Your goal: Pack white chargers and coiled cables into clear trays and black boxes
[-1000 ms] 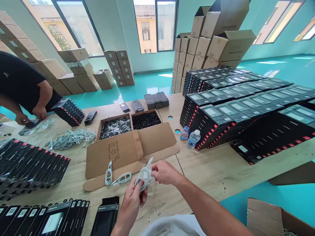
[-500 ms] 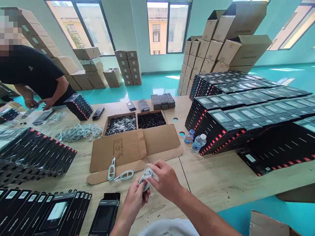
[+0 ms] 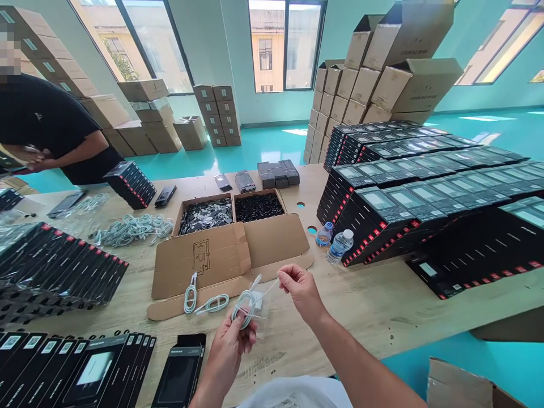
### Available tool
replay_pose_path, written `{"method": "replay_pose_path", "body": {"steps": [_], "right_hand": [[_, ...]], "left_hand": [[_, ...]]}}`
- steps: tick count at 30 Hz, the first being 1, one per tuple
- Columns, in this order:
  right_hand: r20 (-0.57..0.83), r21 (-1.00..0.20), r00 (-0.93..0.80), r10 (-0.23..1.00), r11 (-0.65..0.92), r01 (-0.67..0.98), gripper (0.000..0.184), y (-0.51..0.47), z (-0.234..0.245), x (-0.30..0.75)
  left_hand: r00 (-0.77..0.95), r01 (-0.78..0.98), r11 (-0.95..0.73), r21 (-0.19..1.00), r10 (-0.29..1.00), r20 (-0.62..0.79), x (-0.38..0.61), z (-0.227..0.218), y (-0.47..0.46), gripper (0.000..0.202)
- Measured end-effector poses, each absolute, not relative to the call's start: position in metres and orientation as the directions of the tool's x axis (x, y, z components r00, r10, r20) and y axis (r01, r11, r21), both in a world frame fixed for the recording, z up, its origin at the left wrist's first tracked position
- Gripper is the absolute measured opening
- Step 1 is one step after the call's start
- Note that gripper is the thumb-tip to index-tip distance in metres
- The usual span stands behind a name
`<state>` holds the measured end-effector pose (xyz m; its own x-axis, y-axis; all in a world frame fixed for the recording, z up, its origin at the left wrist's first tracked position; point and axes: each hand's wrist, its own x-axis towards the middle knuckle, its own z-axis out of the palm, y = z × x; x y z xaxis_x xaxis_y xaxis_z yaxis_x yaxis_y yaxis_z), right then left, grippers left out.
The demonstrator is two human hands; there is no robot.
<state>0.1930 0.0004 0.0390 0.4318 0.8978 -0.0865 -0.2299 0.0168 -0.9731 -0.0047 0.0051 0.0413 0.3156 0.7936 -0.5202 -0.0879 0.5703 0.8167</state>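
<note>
My left hand point(image 3: 233, 343) is closed around a coiled white charging cable point(image 3: 243, 309) above the table. Clear plastic point(image 3: 260, 318) hangs beside the coil, crumpled and see-through. My right hand point(image 3: 298, 286), up and to the right, pinches the end of a thin whitish strip point(image 3: 271, 287) that runs back toward the coil. Whether this strip belongs to the plastic or to the cable I cannot tell. Two more coiled cables, one upright-lying point(image 3: 190, 298) and one sideways point(image 3: 213, 303), rest on the front flap of the opened cardboard point(image 3: 170, 266).
Two trays of small parts, one silvery point(image 3: 207, 215) and one black point(image 3: 259, 207), stand behind the cardboard. Water bottles point(image 3: 340, 248) stand beside stacked black boxes point(image 3: 382, 209). Loose cables point(image 3: 136, 229) lie left; more black boxes point(image 3: 63, 260) line that side. A co-worker point(image 3: 55, 124) stands far left.
My right hand has pulled away from the coil, up and right, drawing out the thin strip. The left hand keeps the cable. The co-worker's hands have moved left.
</note>
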Motion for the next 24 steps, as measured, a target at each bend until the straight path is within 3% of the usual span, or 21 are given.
{"method": "replay_pose_path", "body": {"steps": [3, 6, 7, 9, 11, 14, 16, 24], "right_hand": [[-0.107, -0.994, 0.332, 0.937, -0.101, -0.037, 0.021, -0.005, 0.029, 0.204], [-0.06, -0.955, 0.274, 0.96, -0.135, 0.264, 0.008, -0.01, 0.029, 0.214], [-0.001, -0.91, 0.254, 0.967, -0.106, 0.401, 0.01, -0.01, 0.033, 0.216], [0.134, -0.746, 0.151, 0.979, -0.001, 0.666, 0.031, -0.009, 0.044, 0.218], [0.184, -0.565, -0.023, 0.983, 0.125, 0.816, 0.038, -0.005, 0.058, 0.216], [0.073, -0.422, -0.28, 0.957, 0.285, 0.861, 0.012, 0.005, 0.075, 0.211], [0.009, -0.377, -0.373, 0.928, 0.349, 0.858, 0.018, 0.011, 0.081, 0.208], [0.084, -0.372, -0.41, 0.908, 0.41, 0.833, 0.018, 0.002, 0.073, 0.193]], "left_hand": [[0.321, -0.116, 0.576, 0.809, 0.792, -0.519, -0.008, 0.046, 0.008, 0.05], [0.361, -0.105, 0.6, 0.793, 0.766, -0.532, -0.011, 0.047, 0.01, 0.048], [0.374, -0.099, 0.61, 0.786, 0.755, -0.539, -0.011, 0.047, 0.01, 0.047], [0.382, -0.046, 0.61, 0.791, 0.742, -0.55, -0.01, 0.044, 0.008, 0.047], [0.374, 0.031, 0.583, 0.812, 0.747, -0.55, -0.008, 0.042, 0.005, 0.051], [0.381, 0.16, 0.523, 0.837, 0.75, -0.541, -0.005, 0.041, 0.002, 0.059], [0.406, 0.228, 0.498, 0.837, 0.732, -0.546, -0.004, 0.044, 0.002, 0.061], [0.345, 0.202, 0.483, 0.852, 0.779, -0.523, -0.006, 0.053, 0.006, 0.05]]}}
